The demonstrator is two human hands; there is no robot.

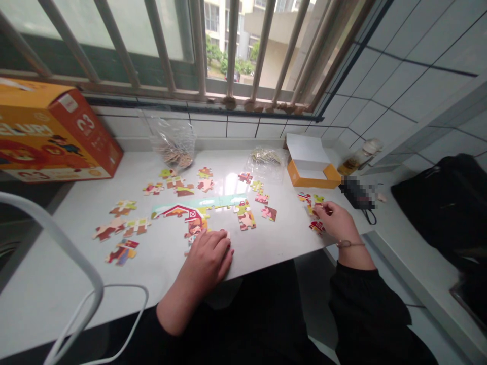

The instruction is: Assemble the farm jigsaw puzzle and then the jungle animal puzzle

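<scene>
A partly joined jigsaw puzzle (178, 209) lies on the white table, its top strip light blue with a red barn roof below. My left hand (211, 253) rests palm down over its lower left part, fingers lying loosely on the surface; what is under the palm is hidden. Off to the right, my right hand (335, 219) pinches a puzzle piece (318, 207), mostly covered by the fingers. Loose pieces lie close around it, among them a red piece (316, 227) and a green piece (318, 198). A pink piece (269, 213) sits between the puzzle and that hand.
Several loose pieces (124, 252) spread at the left. Behind stand a plastic bag of pieces (173, 152), another clear bag (266, 159) and an open yellow box (312, 177). A large orange box (57, 132), a bottle (359, 157) and a white cable (89, 268) flank the table.
</scene>
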